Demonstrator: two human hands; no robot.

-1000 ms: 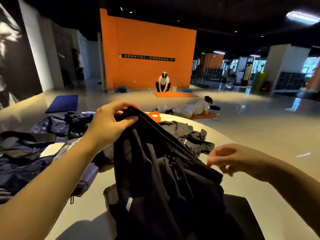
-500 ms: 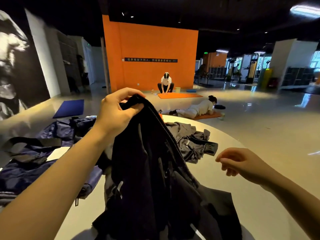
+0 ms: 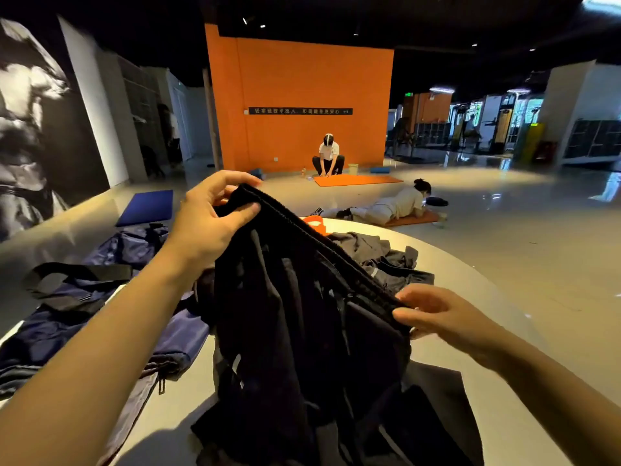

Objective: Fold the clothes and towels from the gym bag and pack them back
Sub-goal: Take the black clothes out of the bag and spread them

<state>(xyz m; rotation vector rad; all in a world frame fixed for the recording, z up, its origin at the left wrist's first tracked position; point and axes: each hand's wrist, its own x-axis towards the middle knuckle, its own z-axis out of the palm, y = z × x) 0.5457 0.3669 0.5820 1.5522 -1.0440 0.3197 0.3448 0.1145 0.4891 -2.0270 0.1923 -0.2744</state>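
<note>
We see a tall orange wall beyond a glossy pale tiled floor. A round white table stands under a dark ceiling with small spotlights.

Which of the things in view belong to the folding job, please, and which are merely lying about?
Job: black ribbed-waistband garment, held by both hands; crumpled grey garment; navy fabric gym bag.
Lying about: blue floor mat; orange exercise mat.

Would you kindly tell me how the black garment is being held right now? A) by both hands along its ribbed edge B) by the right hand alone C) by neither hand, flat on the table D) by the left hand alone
A: the left hand grips one end of the black garment's ribbed edge and the right hand pinches the other.
</note>
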